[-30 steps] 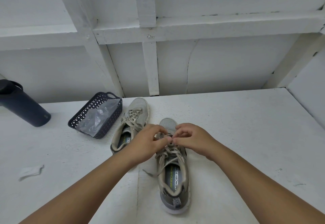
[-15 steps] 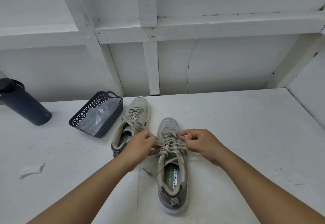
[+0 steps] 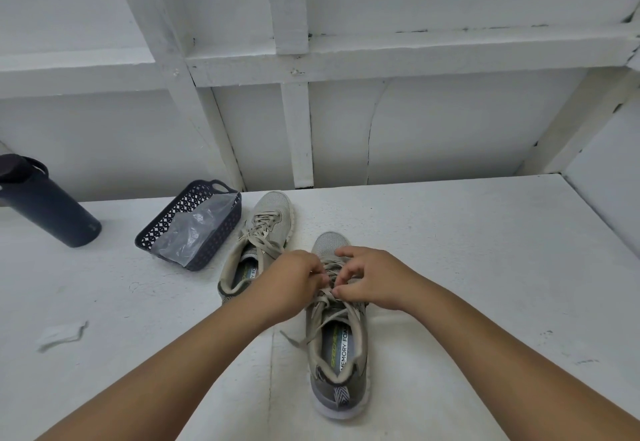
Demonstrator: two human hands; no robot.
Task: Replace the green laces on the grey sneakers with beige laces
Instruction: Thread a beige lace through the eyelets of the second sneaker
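Two hands, left [image 3: 289, 283] and right [image 3: 372, 277], pinch flat woven beige laces [image 3: 330, 296] on the near grey mesh sneaker [image 3: 337, 329], centre surface [image 3: 485, 267]; the second sneaker [image 3: 261, 232] lies at 11 o'clock.

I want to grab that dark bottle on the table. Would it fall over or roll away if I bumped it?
The dark bottle looks tall and narrow, so a bump near its top could probably tip it. Its round body would likely roll once down. How full or heavy it is cannot be told.

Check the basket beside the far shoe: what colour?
Dark navy, with a lattice pattern in its walls; the head view shows it, the only view.
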